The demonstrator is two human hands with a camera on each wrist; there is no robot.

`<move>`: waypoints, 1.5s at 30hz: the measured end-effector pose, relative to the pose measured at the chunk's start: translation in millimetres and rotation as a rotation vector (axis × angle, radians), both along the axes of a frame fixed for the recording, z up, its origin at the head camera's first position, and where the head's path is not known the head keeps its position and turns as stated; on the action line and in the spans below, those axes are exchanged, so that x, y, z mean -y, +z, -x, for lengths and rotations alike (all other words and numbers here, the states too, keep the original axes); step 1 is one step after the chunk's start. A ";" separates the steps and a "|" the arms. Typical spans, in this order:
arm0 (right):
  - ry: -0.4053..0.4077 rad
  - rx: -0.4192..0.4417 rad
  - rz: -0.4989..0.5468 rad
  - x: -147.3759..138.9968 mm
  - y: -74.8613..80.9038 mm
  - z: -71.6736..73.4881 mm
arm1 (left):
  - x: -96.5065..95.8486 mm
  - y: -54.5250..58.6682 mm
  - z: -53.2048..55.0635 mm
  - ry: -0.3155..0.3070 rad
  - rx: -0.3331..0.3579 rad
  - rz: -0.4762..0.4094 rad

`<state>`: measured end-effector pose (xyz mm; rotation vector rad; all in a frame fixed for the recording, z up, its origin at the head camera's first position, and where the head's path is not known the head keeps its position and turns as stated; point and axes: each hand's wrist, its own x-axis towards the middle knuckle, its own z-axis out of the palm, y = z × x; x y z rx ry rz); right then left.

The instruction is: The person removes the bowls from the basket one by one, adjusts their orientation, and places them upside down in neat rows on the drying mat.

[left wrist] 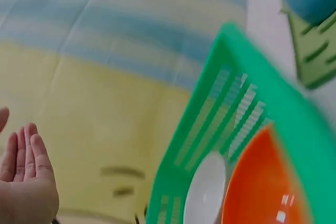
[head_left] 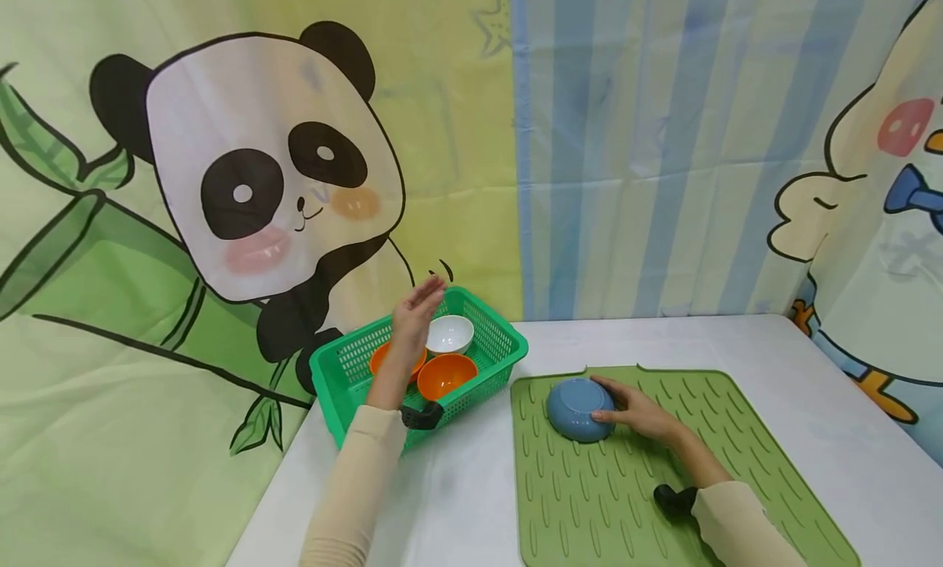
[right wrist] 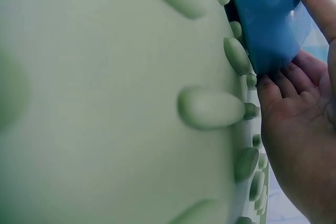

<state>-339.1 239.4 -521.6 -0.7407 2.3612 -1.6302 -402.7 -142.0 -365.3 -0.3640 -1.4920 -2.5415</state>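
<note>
A blue bowl sits upside down on the left part of a green ridged mat. My right hand grips its right side, thumb on the near side and fingers at the far side. The right wrist view shows the thumb and fingertips against the blue bowl. My left hand is raised over a green basket with its fingers straight and holds nothing. Inside the basket are a white bowl and two orange bowls, one partly hidden by my left forearm.
A white table lies under the basket and the mat. Behind its back edge hangs a printed curtain with a panda. The basket stands left of the mat, with a strip of white tabletop between them.
</note>
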 end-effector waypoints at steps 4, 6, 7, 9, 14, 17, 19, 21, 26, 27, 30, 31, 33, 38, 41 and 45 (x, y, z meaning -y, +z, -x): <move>-0.003 0.006 0.001 0.1 -1.8 -0.4 | 57.0 -5.4 20.1 0.072 0.164 -0.235; -0.003 0.004 0.002 0.5 -3.0 -0.2 | 78.3 -12.9 26.5 0.121 0.206 -0.303; -0.002 0.003 0.004 0.7 -3.7 -0.1 | 87.4 -17.1 28.9 0.136 0.225 -0.328; -0.002 0.001 0.007 1.0 -4.9 0.2 | 101.0 -26.0 32.1 0.179 0.258 -0.348; -0.001 0.000 0.015 1.9 -7.1 0.5 | 115.5 -46.2 32.9 0.303 0.365 -0.222; -0.001 -0.004 0.015 2.7 -6.7 -0.2 | 115.7 -55.7 31.0 0.375 0.405 -0.088; -0.009 -0.010 0.012 2.8 -6.0 -0.9 | 114.4 -60.9 30.0 0.422 0.422 -0.009; -0.019 -0.016 0.012 2.3 -5.3 -1.8 | 112.9 -65.5 29.9 0.464 0.444 0.048; -0.032 -0.022 0.011 0.1 -5.1 -2.7 | 112.9 -76.1 32.3 0.505 0.521 0.109; -0.029 -0.020 0.013 -0.2 -5.2 -2.6 | 113.5 -77.8 32.7 0.509 0.538 0.106; -0.021 -0.018 0.015 -0.6 -5.4 -2.3 | 116.0 -81.0 33.0 0.515 0.599 0.125; -0.020 -0.018 0.015 -0.8 -5.4 -2.1 | 116.6 -81.3 33.1 0.516 0.613 0.116; -0.023 -0.019 0.014 -0.9 -5.2 -1.6 | 117.0 -81.1 33.5 0.514 0.635 0.095; -0.030 -0.023 0.011 -1.1 -4.8 -1.2 | 116.4 -80.5 33.5 0.543 0.676 0.051; -0.030 -0.023 0.014 -1.8 -4.8 -1.3 | 114.4 -80.3 34.6 0.576 0.687 0.042; -0.033 -0.021 0.009 -1.6 -5.1 -1.5 | 112.9 -83.1 35.5 0.622 0.698 -0.004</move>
